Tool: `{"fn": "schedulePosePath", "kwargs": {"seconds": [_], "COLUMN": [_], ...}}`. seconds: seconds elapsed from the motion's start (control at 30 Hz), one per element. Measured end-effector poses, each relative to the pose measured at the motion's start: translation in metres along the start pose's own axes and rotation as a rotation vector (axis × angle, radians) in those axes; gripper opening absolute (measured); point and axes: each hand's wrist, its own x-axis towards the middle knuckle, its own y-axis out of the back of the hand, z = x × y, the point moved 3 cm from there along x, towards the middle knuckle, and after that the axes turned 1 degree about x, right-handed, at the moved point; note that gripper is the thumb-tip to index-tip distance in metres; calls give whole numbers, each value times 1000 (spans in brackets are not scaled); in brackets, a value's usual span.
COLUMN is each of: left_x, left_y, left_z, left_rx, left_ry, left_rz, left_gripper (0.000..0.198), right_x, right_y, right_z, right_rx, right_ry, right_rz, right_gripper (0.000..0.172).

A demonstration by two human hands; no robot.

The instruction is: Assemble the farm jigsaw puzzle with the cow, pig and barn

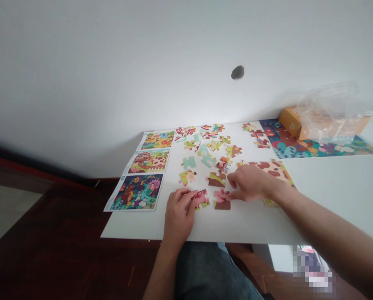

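A person sat at a white table (133, 227), with both bare hands working near its front edge. The left hand (177, 212) was narrowly closed, with thumb and fingers pinching the left side of a pink piece (200, 198) of jigsaw, which lay flat on the table. That piece's long axis appeared to run roughly across the table, from the left hand toward the right, though the fingers hid part of its edge. The right hand (250, 183) came in from the right, pointing left, palm down, with its fingers loosely together and slightly curled. Its fingertips reached a pink-and-brown piece (222, 201), just beside the pink one, but whether they gripped it could not be told. Only a narrow gap separated the two pieces. Beneath the right wrist lay a cow-patterned puzzle (275, 171), in cream and brown. Loose pieces (208, 143) were scattered across the table beyond the hands, in green, pale blue, red and pink. To the left lay a picture sheet (142, 171) showing three colorful scenes, and at the far right corner stood an orange box (291, 121) beside a clear plastic bag (330, 112). The person's jeans (205, 271) showed below the table edge.
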Motion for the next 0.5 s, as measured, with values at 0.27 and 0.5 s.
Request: {"fn": "schedulePosePath", "kwargs": {"seconds": [0.27,0.5], "left_x": [3,3], "left_y": [0,1], "left_z": [2,4], "left_rx": [9,12], "left_ry": [-12,-65], "left_rz": [-28,-72], "left_gripper": [23,27], "right_x": [-5,-9], "right_y": [-11,-9], "right_z": [-37,-30], "right_rx": [19,102], "right_ry": [-91,34], "right_rz": [11,76], "right_gripper": [64,73]}}
